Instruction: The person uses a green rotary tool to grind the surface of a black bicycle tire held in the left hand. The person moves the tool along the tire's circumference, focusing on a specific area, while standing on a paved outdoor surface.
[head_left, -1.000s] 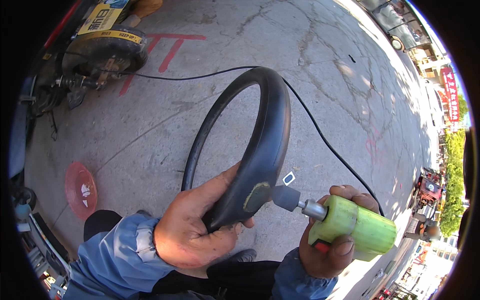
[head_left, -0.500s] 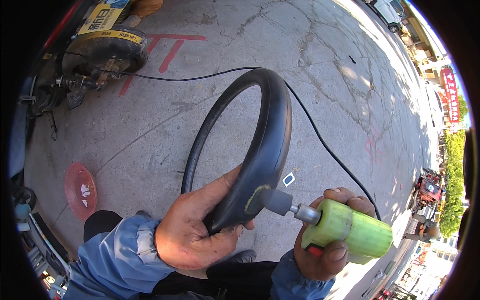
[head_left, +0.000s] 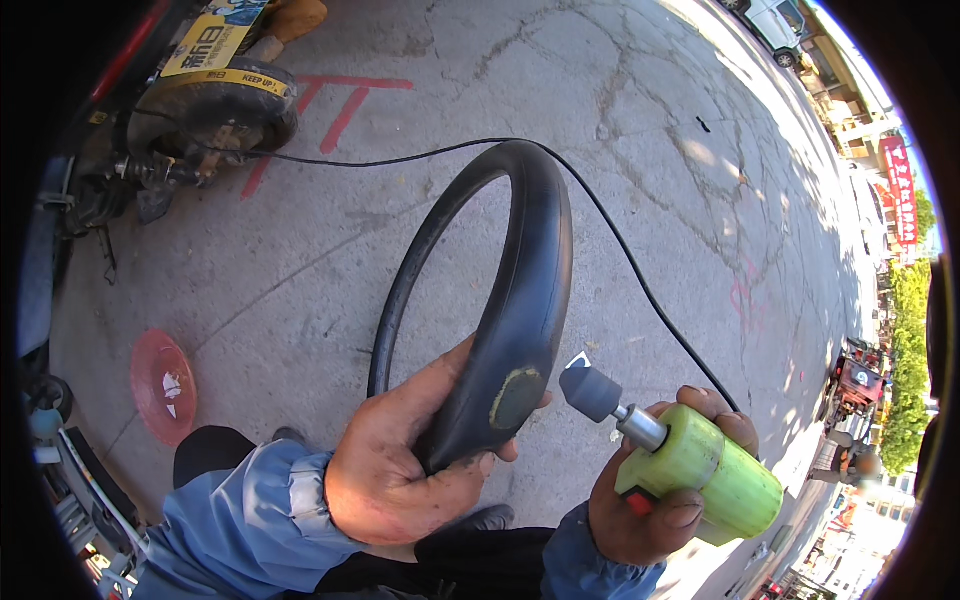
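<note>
The left hand [head_left: 395,475] is closed around the lower part of a glossy black rubber ring-shaped tube [head_left: 535,270], which rises above that hand, its far side curving away beyond the thumb. Just right of the left hand's grip, a roundish dull spot [head_left: 520,400] with a yellowish edge shows on the rubber. The right hand [head_left: 625,528] is wrapped around a lime-green plastic power tool [head_left: 735,475], and the dark grey blunt-tipped grinding bit [head_left: 592,392] in its silver metal chuck [head_left: 643,428] points toward the spot, near it but apart. A thin black cord [head_left: 630,255] runs from behind the right hand's fingers up past the tube's top. Left of the left hand, a pink shallow round dish [head_left: 145,375] holds white scraps [head_left: 172,385]
</note>
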